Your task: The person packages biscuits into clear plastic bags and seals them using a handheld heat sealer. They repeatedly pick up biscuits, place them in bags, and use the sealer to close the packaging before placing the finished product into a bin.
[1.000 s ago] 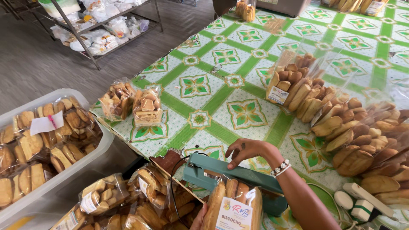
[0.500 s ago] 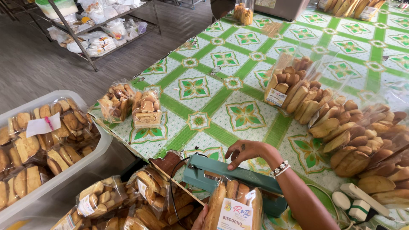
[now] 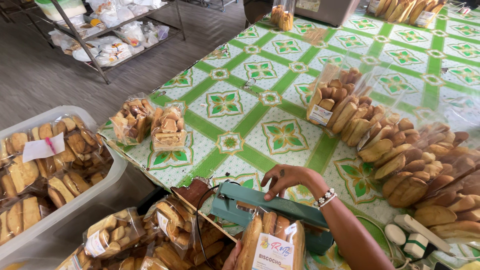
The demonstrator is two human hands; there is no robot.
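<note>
Green-patterned table (image 3: 280,90), lower centre of frame: right hand (image 3: 287,179) presses the sealer (image 3: 265,207) arm, running left-right; left hand (image 3: 233,259) grips the bread bag (image 3: 270,240) beneath.

The table (image 3: 260,107) carries a green-and-white patterned cloth. Directly on it lie two sealed bags of biscuits (image 3: 150,125) near the left edge, open bags of bread sticks (image 3: 400,150) at right, and a teal heat sealer (image 3: 270,207).

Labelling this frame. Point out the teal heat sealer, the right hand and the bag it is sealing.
teal heat sealer (image 3: 235,197): head view, left end of its arm.
right hand (image 3: 290,177): head view, back of hand.
bag (image 3: 272,245): head view, front label.
</note>
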